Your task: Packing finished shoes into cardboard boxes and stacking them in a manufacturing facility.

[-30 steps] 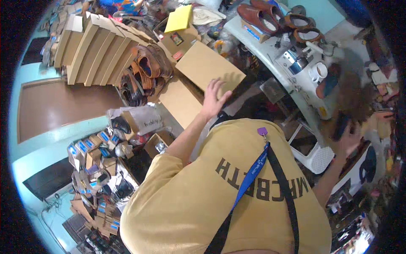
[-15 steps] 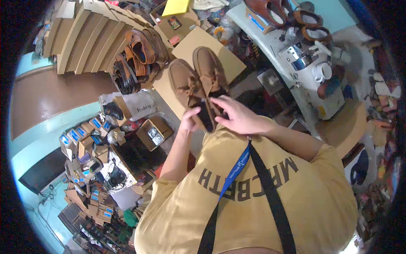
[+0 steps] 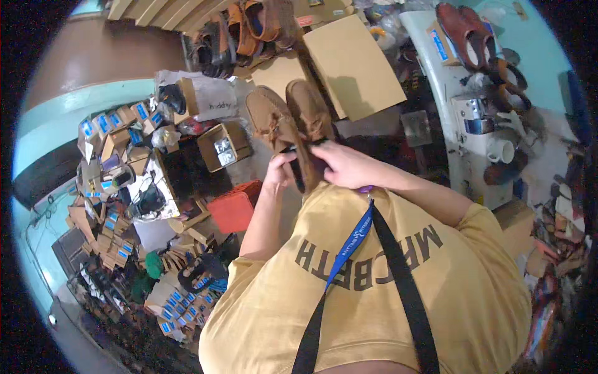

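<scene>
A pair of brown suede moccasins with tied bows is in front of me, toes pointing away. My left hand [image 3: 281, 170] grips the heel end of the left moccasin [image 3: 271, 117], thumb at its opening. My right hand [image 3: 347, 166] is closed at the heel of the right moccasin [image 3: 309, 111], fingers at its opening. Both shoes are held side by side near my shirt, their heel ends partly hidden by my hands. Beyond them, to the right, lies a flat tan cardboard box [image 3: 358, 65].
More brown and black shoes [image 3: 249, 28] stand at the far side. At right, a white sewing machine [image 3: 483, 134] bears a white mug [image 3: 500, 149] and reddish-brown shoes [image 3: 464, 34]. An open carton [image 3: 215, 149], a red box [image 3: 233, 207] and piled small boxes [image 3: 115, 134] lie left.
The view has swung, so the surroundings sit differently. The moccasins, still in both hands, now appear left of the cardboard box instead of over it. The red box has come into plain view.
</scene>
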A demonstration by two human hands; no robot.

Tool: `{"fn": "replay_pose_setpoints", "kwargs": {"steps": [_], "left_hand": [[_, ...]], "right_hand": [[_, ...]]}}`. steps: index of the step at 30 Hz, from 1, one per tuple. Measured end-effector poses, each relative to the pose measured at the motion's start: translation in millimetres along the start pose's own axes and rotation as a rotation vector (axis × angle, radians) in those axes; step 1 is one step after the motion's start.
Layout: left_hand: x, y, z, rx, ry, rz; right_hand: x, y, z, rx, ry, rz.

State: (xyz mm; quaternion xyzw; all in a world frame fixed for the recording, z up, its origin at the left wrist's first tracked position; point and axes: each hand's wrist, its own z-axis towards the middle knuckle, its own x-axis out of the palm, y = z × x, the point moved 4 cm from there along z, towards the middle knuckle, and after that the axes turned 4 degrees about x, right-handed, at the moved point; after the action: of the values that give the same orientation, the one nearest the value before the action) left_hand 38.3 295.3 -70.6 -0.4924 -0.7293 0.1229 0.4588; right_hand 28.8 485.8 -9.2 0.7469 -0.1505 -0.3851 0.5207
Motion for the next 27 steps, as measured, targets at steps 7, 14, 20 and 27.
{"fn": "replay_pose_setpoints", "kwargs": {"steps": [7,14,20,27], "left_hand": [[-68,14,-21,-0.036,0.026,-0.038],[-62,5,-41,-0.047,-0.141,-0.019],[-69,-13,-81,-0.083,-0.226,0.114],[-56,-17,-82,-0.023,-0.317,0.099]], "right_hand": [[-63,-9,-16,0.11,0.258,0.663],[-143,-285,-62,0.75,-0.799,0.758],[-108,-331,-16,0.573,-0.284,1.073],[-84,-312,-17,0.75,-0.164,1.076]]}}
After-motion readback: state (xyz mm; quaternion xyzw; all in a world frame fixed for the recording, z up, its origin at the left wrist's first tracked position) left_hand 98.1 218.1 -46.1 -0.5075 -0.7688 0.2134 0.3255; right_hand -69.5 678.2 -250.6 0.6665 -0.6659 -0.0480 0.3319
